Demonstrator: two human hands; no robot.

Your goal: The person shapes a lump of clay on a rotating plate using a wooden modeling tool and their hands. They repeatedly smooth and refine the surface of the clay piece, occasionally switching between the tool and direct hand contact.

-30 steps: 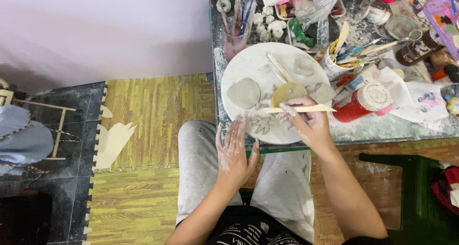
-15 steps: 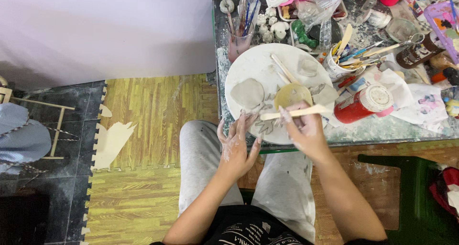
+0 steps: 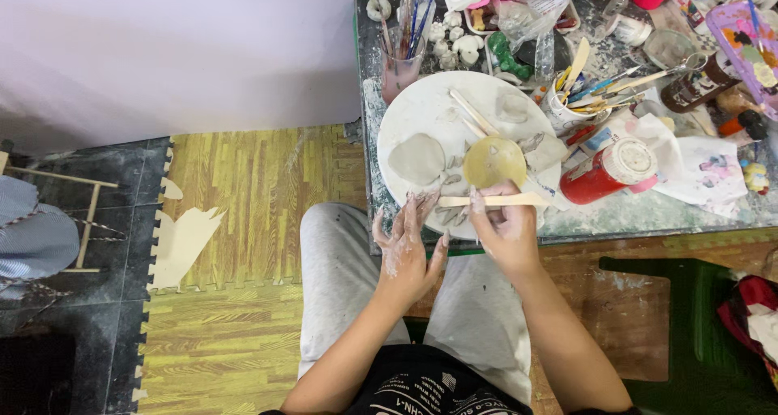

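hands: two, both clay-smeared, at the near edge of the round white board (image 3: 421, 107)
right hand (image 3: 506, 233): fingers closed around a flat wooden modelling stick (image 3: 494, 200), held crosswise over the board's near rim
left hand (image 3: 405, 249): holds nothing, fingers spread wide, fingertips (image 3: 421, 200) reaching the board's near rim beside small clay scraps (image 3: 450, 214)
clay on board: one flattened grey slab (image 3: 417, 158) at left, one yellowish disc (image 3: 494, 161) just above the stick, a few grey lumps to the right, one faint round piece (image 3: 512, 107) at top
extra sticks: two thin wooden ones (image 3: 472, 112) lying aslant on the board, touching the disc
jars: one red jar with white lid (image 3: 604, 172) just right of the board; one clear cup of brushes (image 3: 401, 58) at its top left; one white cup of tools (image 3: 567, 99) at top right
clutter: white cloth (image 3: 697, 160), brown bottle (image 3: 689, 91), small white figures (image 3: 454, 46) crowd the far and right side of the table (image 3: 648, 216)
open room: wood-pattern floor mat (image 3: 251, 212) left of the table; person's lap under the near edge
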